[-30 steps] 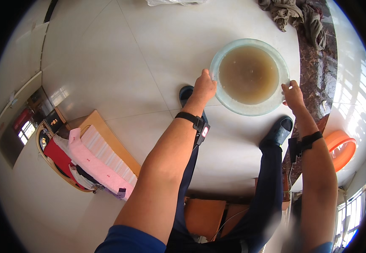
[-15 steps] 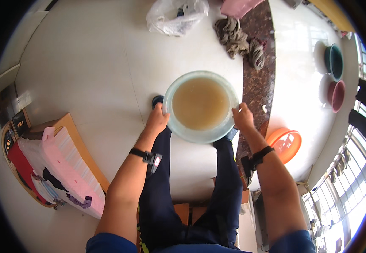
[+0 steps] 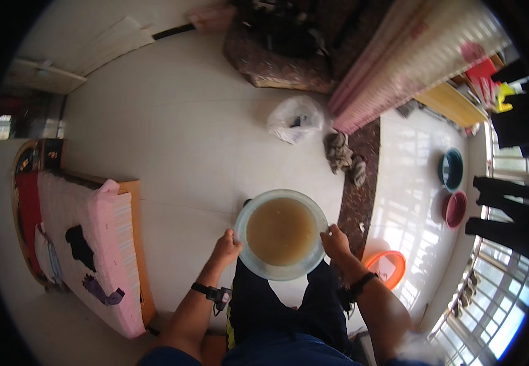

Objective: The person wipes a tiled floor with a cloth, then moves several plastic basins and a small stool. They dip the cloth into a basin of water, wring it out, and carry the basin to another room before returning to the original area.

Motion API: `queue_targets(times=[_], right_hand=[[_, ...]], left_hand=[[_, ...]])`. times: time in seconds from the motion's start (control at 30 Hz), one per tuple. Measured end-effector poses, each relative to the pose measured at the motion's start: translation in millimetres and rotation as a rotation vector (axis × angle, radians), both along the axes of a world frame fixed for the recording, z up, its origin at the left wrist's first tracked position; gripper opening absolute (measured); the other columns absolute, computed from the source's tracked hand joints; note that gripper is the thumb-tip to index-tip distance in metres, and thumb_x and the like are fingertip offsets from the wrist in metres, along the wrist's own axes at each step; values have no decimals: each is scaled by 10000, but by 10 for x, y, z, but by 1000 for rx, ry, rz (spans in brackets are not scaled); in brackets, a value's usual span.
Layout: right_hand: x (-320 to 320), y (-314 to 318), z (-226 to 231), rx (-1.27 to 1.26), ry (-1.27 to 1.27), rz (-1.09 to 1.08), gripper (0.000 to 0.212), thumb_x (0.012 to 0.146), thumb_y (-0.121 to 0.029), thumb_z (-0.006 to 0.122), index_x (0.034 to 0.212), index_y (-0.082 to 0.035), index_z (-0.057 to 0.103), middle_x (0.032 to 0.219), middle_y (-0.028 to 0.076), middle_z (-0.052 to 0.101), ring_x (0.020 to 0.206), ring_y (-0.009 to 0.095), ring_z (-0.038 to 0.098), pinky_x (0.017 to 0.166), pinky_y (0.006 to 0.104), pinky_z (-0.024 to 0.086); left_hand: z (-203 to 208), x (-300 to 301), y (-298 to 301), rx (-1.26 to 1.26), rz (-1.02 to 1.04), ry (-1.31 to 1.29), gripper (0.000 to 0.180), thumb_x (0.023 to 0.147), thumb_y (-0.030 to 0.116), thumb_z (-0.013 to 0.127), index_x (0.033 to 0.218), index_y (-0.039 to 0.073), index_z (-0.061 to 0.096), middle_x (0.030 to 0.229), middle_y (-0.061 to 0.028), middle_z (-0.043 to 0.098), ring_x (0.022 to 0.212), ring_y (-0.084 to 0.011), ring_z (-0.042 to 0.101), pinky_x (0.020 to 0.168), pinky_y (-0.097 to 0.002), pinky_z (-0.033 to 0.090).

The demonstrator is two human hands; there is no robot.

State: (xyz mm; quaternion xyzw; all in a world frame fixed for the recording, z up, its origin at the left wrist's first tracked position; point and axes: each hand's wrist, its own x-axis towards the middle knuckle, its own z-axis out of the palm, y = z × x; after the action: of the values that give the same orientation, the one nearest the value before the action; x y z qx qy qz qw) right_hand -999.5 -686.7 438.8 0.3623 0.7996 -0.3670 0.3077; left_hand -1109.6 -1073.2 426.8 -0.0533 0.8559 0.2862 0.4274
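A round, pale green basin (image 3: 251, 256) hangs in front of my legs, well above the floor. Cloudy brown water (image 3: 281, 231) fills much of it, its surface roughly level. My left hand (image 3: 226, 247) is closed on the left rim, and my right hand (image 3: 336, 242) grips the right rim. Fingers of both hands are partly hidden under the basin's edge. Each wrist carries a black strap with a small device.
A bed (image 3: 118, 262) with pink bedding stands at left. Ahead lie a white plastic bag (image 3: 295, 119) and grey-brown cloths (image 3: 339, 152) beside a dark stone strip (image 3: 357, 210). Rightward are an orange basin (image 3: 401, 268), a teal basin (image 3: 452, 169), a maroon basin (image 3: 456, 210) and a pink curtain (image 3: 392, 79).
The view has tilted up, bringing the curtain and dark stone ledge into sight. The basin sits lower in the picture, still held by both hands.
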Motion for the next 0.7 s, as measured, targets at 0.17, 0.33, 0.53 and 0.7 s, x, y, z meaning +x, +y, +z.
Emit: queue_targets(times=[0.17,0.33,0.53,0.7], right_hand=[[-309,-273,623,74,11,111,399,904,-331,687,1100,11,629,1025,305,715,1019,478,691,902,531,540],[-636,-623,791,64,-11,48,357,885,-252,675,1060,54,618,938,267,720,861,421,726,736,507,581],[-1293,-1149,937,47,99,51,284,898,-206,652,1029,41,600,837,216,716,565,293,692,427,395,546],[-2327,-1786,1337,1,192,88,291,913,-212,668,1007,53,592,762,196,712,497,267,668,428,387,574]], left_hand=[[491,-71,-306,53,-21,106,440,872,209,714,1192,-38,541,1029,-255,722,982,-416,712,860,-477,572],[656,-475,-742,175,-68,179,469,865,214,736,1181,-54,515,967,-284,710,922,-453,708,802,-497,573],[1066,-1262,-1381,240,-19,263,380,860,170,671,1118,-43,490,875,-299,679,853,-477,687,757,-555,552],[1470,-1987,-2005,144,49,210,457,874,207,623,1216,-76,513,991,-296,701,955,-455,696,840,-516,559]])
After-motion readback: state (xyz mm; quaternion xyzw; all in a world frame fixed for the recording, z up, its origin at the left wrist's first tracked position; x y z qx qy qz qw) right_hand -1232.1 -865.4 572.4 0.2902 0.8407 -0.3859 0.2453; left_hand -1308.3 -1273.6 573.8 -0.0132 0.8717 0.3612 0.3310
